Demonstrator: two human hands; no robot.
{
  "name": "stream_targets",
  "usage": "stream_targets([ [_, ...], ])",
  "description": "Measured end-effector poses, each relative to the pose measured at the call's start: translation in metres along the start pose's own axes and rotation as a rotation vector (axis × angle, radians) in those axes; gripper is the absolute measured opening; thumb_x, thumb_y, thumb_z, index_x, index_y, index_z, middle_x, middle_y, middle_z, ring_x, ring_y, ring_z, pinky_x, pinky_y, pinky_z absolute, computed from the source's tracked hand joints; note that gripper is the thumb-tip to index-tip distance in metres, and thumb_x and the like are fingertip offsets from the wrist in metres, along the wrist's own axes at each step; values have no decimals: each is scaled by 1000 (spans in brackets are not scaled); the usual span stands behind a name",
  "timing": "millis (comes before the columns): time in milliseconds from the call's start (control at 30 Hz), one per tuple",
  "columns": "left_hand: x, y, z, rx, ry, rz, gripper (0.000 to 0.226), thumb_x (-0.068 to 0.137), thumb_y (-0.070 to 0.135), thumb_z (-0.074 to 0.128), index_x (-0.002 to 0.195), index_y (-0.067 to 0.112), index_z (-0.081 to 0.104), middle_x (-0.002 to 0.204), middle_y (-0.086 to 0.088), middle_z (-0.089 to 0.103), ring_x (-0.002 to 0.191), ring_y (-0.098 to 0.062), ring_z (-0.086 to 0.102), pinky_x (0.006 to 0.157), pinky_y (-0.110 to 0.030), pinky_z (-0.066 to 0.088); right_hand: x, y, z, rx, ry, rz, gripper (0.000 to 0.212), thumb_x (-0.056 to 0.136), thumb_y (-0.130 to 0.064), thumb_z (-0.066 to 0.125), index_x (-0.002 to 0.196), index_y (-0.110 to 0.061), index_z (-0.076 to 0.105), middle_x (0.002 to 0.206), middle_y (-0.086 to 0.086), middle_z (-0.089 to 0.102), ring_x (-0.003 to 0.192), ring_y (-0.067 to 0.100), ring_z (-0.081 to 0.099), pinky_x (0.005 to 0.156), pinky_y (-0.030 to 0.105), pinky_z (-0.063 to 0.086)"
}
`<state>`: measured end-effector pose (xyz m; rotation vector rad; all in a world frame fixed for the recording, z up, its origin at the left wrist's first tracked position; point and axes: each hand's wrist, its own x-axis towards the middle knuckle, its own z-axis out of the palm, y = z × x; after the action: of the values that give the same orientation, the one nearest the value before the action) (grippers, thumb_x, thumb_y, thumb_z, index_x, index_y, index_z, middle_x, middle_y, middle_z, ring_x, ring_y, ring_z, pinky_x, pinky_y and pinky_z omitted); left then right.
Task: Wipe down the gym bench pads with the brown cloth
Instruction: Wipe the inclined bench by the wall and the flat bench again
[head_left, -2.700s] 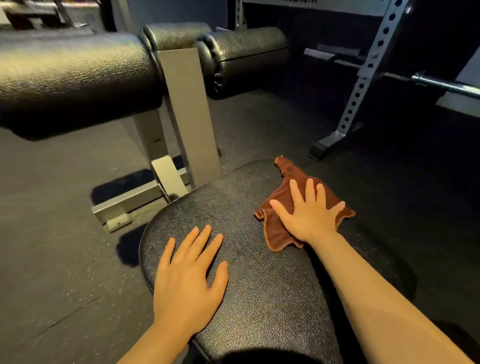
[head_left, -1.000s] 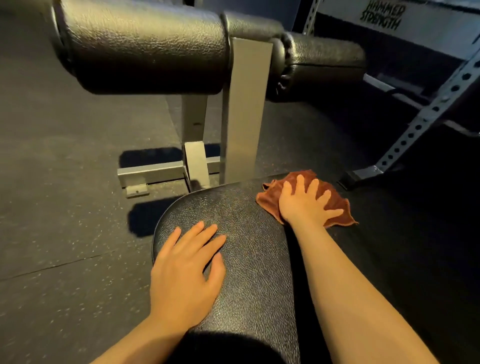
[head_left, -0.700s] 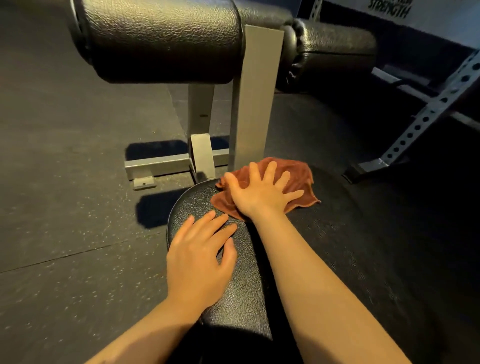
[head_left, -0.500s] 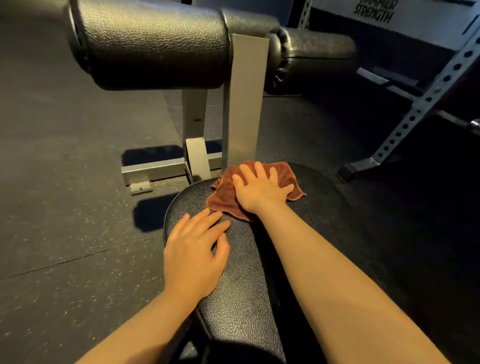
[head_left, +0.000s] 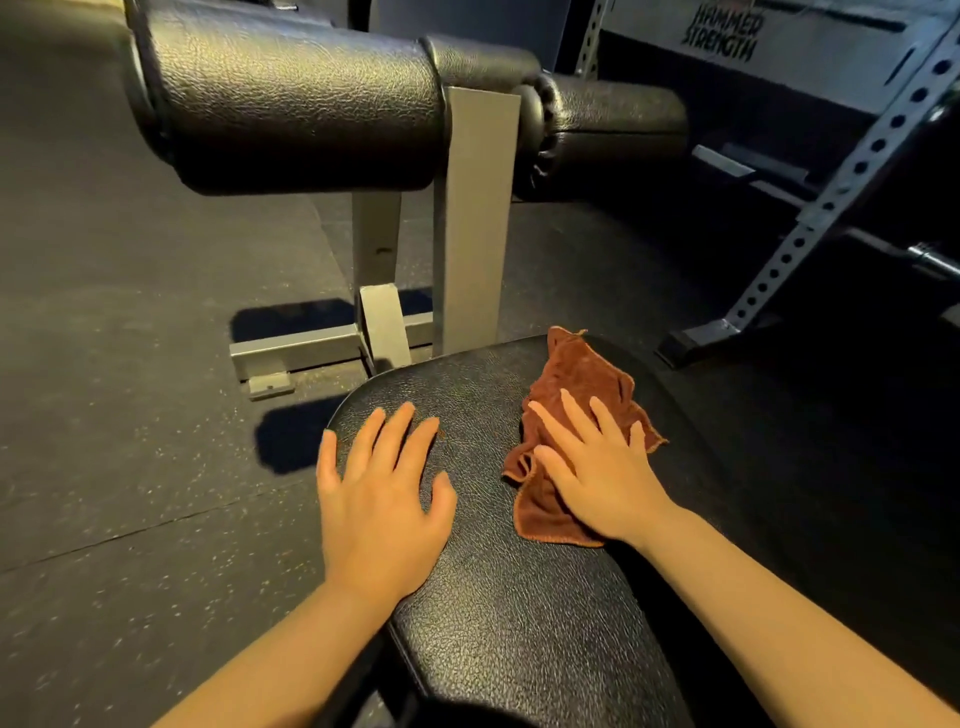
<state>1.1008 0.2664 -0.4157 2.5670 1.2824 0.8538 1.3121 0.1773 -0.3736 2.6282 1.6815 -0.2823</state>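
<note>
Right hand (head_left: 597, 478) fingers flat on the brown cloth (head_left: 576, 384), left hand (head_left: 379, 499) spread on the pad (head_left: 498, 613) — "HAMMER STRENGTH" sign (head_left: 722, 31) upper right.

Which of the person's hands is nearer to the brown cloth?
Right. The right hand lies flat on the brown cloth, pressing it onto the bench pad. The left hand rests on bare pad beside it, apart from the cloth.

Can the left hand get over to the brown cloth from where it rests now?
Probably yes. The left hand lies flat on the seat pad, with only bare pad between it and the cloth under the right hand.
</note>
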Motion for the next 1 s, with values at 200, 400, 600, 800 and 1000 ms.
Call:
stream_targets([
  [200, 1, 2, -3, -54, 31, -55, 65, 83, 38, 43, 146, 20, 47, 146, -5, 52, 134, -22, 47, 115, -52, 26, 41, -35, 0, 15, 66, -141, 82, 75, -67, -13, 153, -50, 4, 166, -10, -1, 153, 24, -3, 118, 60, -3],
  [400, 3, 3, -2, 9, 5, -59, 62, 86, 40, 42, 141, 15, 55, 145, -8, 54, 133, -26, 51, 114, -47, 22, 70, -68, -6, -31, 55, -344, 71, 86, -63, -5, 154, -48, 8, 166, -10, 2, 153, 18, -3, 121, 54, -5],
  [600, 2, 3, -1, 44, -28, -48, 55, 89, 42, 39, 130, 19, 66, 141, -8, 58, 135, -28, 50, 115, -48, 21, 81, -26, -14, -21, 155, -227, 49, 107, -44, 21, 155, -37, 22, 165, -3, 16, 152, 18, 13, 121, 45, 11],
  [800, 5, 3, 2, 38, -32, -62, 55, 87, 40, 41, 134, 20, 64, 142, -7, 57, 136, -29, 48, 115, -52, 25, 67, 4, -8, 28, 117, 63, 52, 106, -45, 23, 157, -35, 19, 166, 0, 11, 153, 24, 6, 121, 52, 5],
  [1000, 4, 4, -3, 12, -67, -84, 57, 87, 37, 44, 142, 22, 52, 145, -7, 54, 139, -27, 43, 118, -52, 21, 82, -40, -8, 9, 174, -136, 60, 99, -50, 17, 153, -30, 34, 162, 5, 28, 150, 30, 19, 117, 60, 15],
])
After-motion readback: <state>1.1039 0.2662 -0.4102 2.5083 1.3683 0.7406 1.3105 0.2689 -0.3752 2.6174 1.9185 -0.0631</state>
